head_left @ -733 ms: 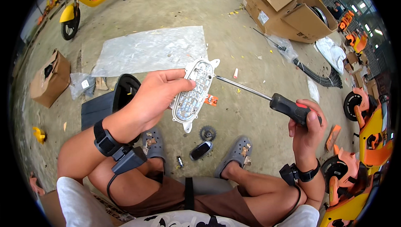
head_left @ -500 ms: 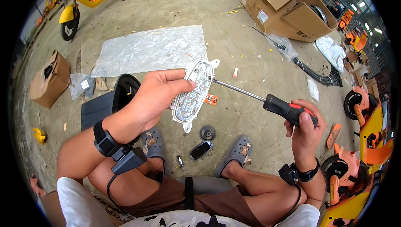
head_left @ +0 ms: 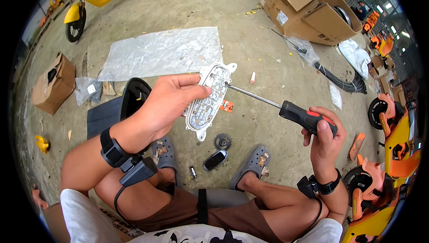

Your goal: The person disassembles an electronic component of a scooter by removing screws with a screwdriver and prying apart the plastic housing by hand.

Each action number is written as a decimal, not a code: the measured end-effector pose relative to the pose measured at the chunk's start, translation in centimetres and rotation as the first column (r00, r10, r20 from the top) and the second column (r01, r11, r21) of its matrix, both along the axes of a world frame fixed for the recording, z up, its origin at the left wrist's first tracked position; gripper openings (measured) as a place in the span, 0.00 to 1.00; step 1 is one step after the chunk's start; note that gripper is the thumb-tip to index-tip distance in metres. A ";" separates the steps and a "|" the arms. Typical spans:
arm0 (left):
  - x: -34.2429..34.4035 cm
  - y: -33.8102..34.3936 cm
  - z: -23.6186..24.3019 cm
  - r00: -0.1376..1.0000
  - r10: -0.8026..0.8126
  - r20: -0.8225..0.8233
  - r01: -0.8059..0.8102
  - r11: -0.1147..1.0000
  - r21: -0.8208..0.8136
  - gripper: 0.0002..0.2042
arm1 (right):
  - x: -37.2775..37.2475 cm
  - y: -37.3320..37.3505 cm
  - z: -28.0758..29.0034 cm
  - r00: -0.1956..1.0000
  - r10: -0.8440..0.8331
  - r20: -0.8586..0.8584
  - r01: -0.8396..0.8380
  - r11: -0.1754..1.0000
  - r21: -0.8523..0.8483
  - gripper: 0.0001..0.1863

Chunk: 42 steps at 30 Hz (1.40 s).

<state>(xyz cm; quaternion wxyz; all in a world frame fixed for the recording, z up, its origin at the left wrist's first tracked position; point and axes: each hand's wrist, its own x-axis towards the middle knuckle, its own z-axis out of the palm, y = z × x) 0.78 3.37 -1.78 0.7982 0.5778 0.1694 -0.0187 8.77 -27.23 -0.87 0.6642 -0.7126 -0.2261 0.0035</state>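
Note:
My left hand [head_left: 167, 100] pinches the upper left side of an oval lamp housing [head_left: 208, 109], white-rimmed with a silvery, patterned inside and tabs at both ends. In my right hand [head_left: 328, 138] is a screwdriver [head_left: 308, 117] with a black and red handle, its metal shaft pointing left. The screwdriver's tip meets a small dark spot near the housing's upper right rim; whether that is a screw, I cannot tell. Below the housing, a toothed black gear [head_left: 222, 141] and a dark oval device [head_left: 215, 159] lie on the floor between my shoes.
A black shell-like part [head_left: 135, 95] stands behind my left forearm. Beyond the housing lies a plastic sheet [head_left: 161, 53]. Cardboard boxes [head_left: 304, 13] and a black cable bundle [head_left: 342, 80] are at the far right. Yellow scooters [head_left: 397, 153] stand along the right side.
The screwdriver has shifted slightly left, and its tip now reaches over the housing's rim to the dark spot. The housing has moved a touch to the right in my left hand.

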 end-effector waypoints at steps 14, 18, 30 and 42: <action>-0.1 -0.1 0.1 1.000 0.010 0.007 -0.011 0.998 0.056 0.12 | 0.2 -0.1 -0.1 1.000 0.012 -0.029 -0.012 1.000 0.008 0.17; -0.1 -0.2 -0.1 1.000 0.010 0.014 -0.011 0.998 0.066 0.13 | 0.1 0.0 0.0 0.999 0.003 -0.032 -0.003 1.000 0.004 0.15; 0.0 -0.3 -0.5 1.000 0.011 -0.015 -0.010 0.996 0.090 0.13 | -1.6 0.4 2.0 0.999 -0.013 0.038 0.021 0.973 -0.229 0.20; -0.1 -0.2 -1.0 0.996 0.032 -0.082 -0.027 0.998 0.062 0.12 | -0.9 0.8 0.5 0.927 0.231 0.296 -0.196 0.970 -0.144 0.37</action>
